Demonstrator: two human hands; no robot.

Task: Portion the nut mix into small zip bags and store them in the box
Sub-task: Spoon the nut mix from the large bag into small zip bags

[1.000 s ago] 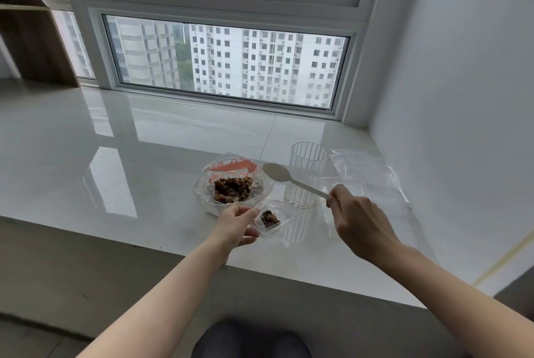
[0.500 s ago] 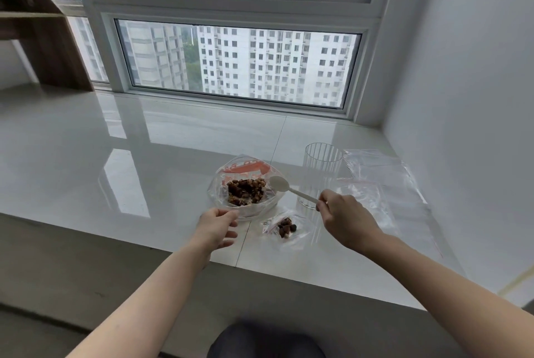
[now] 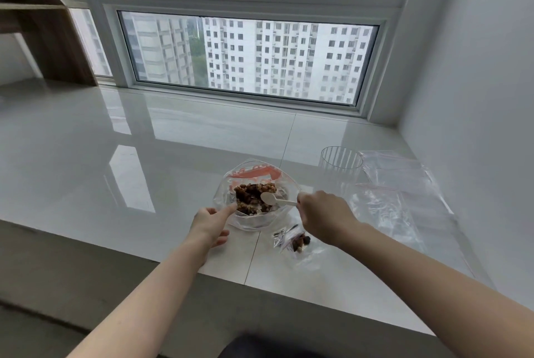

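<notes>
One large bag point(image 3: 254, 198) of nut mix point(image 3: 251, 197), open, near the surface point(image 3: 115, 169) front edge. One small zip bag point(image 3: 297, 242), partly filled, at the edge. One clear cup point(image 3: 341, 166). Printing unreadable. Right hand point(image 3: 323, 217) grips one spoon point(image 3: 274, 199); left hand point(image 3: 211, 220), fingers extended, touches large bag.

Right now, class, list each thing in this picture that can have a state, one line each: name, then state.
Large bag: mouth open, nut mix inside.
Spoon: held, bowl over the nut mix.
Small zip bag: lying flat on the sill, a few nuts inside; seal cannot be told.
Glass: upright, empty.
Spare bags: flat, empty.
Left hand: touches the large bag's rim.
Right hand: grips the spoon handle.
</notes>
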